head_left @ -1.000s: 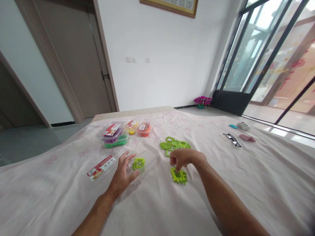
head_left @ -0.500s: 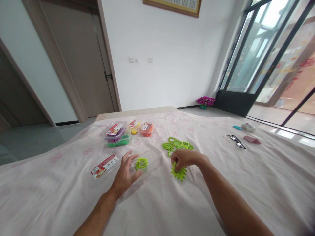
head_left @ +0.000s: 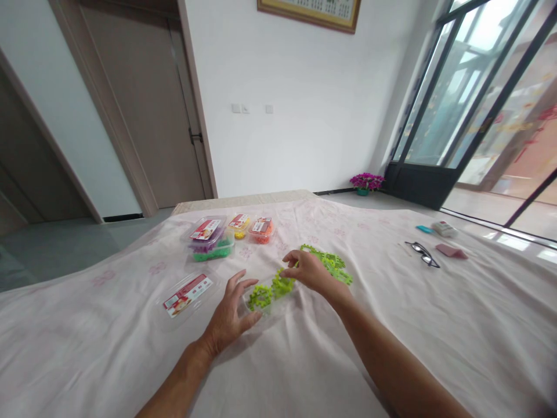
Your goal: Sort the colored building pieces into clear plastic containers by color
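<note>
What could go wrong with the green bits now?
The green piece in the right hand might slip and land outside the clear box. The box, with the left hand at its end, could tip if bumped, since the cloth looks wrinkly.

Nothing could be read here: on the near left, the red-and-white label (head_left: 188, 295) on the clear lid (head_left: 195, 307) was a blur, and so, farther back, were the labels (head_left: 262, 225) on the purple tub (head_left: 199, 245), yellow tub (head_left: 240, 234) and orange tub (head_left: 262, 238)! High on the far wall (head_left: 282, 157), a framed panel (head_left: 310, 13) showed dark characters (head_left: 326, 8), too small to make out.
</note>
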`<action>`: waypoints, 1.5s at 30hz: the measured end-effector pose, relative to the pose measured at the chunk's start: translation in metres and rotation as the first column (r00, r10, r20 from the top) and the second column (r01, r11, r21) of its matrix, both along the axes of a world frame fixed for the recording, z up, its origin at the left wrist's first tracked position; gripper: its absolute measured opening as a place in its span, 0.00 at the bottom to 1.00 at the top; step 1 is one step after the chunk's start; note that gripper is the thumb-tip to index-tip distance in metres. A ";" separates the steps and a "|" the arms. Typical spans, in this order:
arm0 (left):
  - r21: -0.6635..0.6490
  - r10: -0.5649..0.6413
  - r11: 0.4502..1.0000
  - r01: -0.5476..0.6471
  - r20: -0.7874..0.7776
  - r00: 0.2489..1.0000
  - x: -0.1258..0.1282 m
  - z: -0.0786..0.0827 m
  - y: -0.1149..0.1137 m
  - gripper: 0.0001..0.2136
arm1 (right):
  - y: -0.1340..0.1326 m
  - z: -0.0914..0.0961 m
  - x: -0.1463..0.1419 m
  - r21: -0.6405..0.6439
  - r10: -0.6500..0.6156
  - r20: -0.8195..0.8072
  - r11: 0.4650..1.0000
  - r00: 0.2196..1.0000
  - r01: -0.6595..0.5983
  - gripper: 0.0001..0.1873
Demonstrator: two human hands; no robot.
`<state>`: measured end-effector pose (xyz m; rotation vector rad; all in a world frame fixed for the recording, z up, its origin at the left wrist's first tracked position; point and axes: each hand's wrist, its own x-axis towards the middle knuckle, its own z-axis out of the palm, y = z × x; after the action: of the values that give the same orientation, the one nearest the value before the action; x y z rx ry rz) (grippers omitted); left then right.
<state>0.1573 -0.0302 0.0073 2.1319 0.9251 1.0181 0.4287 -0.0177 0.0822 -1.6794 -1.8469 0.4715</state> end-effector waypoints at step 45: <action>0.011 0.131 0.991 -0.132 0.021 0.991 -0.001 -0.007 0.006 0.25 | 0.005 -0.019 0.100 -0.236 -0.081 0.380 0.955 0.921 0.181 0.24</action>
<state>0.1564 -0.0240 0.0006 2.0892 1.0639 1.1105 0.5292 -0.0130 0.0633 -2.1857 -1.9766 0.3818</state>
